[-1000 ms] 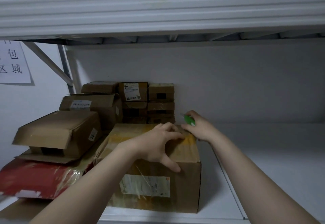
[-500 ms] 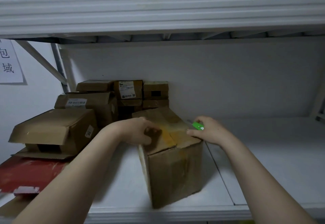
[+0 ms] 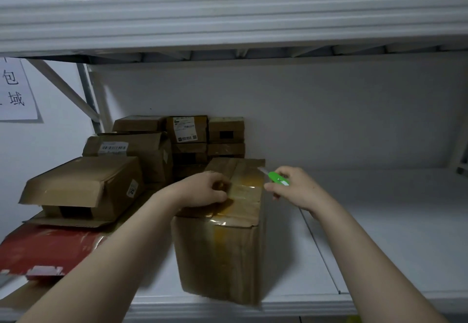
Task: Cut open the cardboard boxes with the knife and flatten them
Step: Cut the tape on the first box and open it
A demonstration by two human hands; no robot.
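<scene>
Item: box [image 3: 228,241], upright, tape seam [image 3: 234,170] running away from me. My left grip [image 3: 202,191] clasps its top; right grip [image 3: 296,188], just right, clenches knife [image 3: 277,178], blade toward seam.

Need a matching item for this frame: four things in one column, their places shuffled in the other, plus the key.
Things
1. knife
2. taped box
3. red pack
4. paper sign

Places
A. on the wall, far left
B. standing on the shelf, under the left hand
C. held in the right hand
D. lying flat at the shelf's left end

Pairs: 1-C, 2-B, 3-D, 4-A
</scene>
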